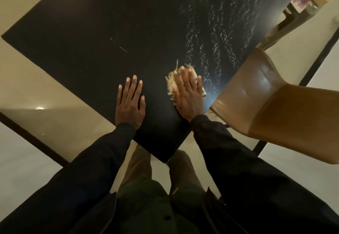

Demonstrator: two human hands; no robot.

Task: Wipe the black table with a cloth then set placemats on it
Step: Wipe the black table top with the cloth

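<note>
Pale, glossy floor (27, 83) crossed by dark lines surrounds one black tabletop (110, 23), a matte, flat slab with sharp straight edges, seen with one corner pointing toward the person. Across its far right part lie curved bands of tiny bright droplets (211, 50), and two short thin pale scratches or threads show near the middle. One cloth (171, 87), cream-coloured, shaggy and fringed at the edges, lies on the tabletop close to its right edge, under the right hand (187, 94). That hand presses on it with straight fingers laid close together, a flat grip that curls round nothing. The left hand (130, 103) rests palm-down on bare tabletop just beside it, fingers straight and slightly spread, holding nothing. Both arms wear dark sleeves. One brown chair (275, 109), with a smooth, shiny, moulded seat, stands at the right edge of the tabletop.
</note>
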